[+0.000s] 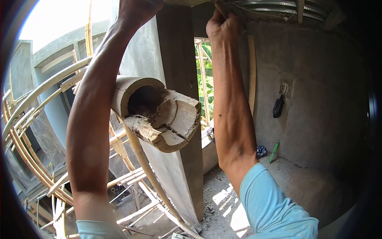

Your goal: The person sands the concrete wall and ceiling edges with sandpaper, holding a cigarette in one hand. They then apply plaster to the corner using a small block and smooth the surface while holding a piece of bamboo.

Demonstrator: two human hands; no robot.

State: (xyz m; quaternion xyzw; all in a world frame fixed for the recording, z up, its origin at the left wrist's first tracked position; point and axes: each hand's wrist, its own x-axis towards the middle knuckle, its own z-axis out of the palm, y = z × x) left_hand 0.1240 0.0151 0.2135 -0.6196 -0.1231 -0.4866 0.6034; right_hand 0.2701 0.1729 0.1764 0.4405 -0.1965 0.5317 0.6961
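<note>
Both my arms reach up to the top edge of the head view. My left hand point(140, 7) is cut off by the frame, so its fingers and anything in them are hidden. My right hand point(225, 26) is closed, its fingers pinched together just under the ceiling edge. What they grip is too small to make out. A thin pale wire point(254, 10) runs rightward from beside that hand. Between my forearms, a thick bamboo pole point(140, 83) points its broken, split end point(175, 119) toward me.
Bamboo scaffolding point(47, 171) fills the left side beside a grey column point(179, 59). Corrugated metal point(274, 6) lies overhead. On the right wall point(318, 99) hangs a black bag point(278, 106). A green-handled tool point(274, 151) leans below, above a rubble-strewn floor point(217, 191).
</note>
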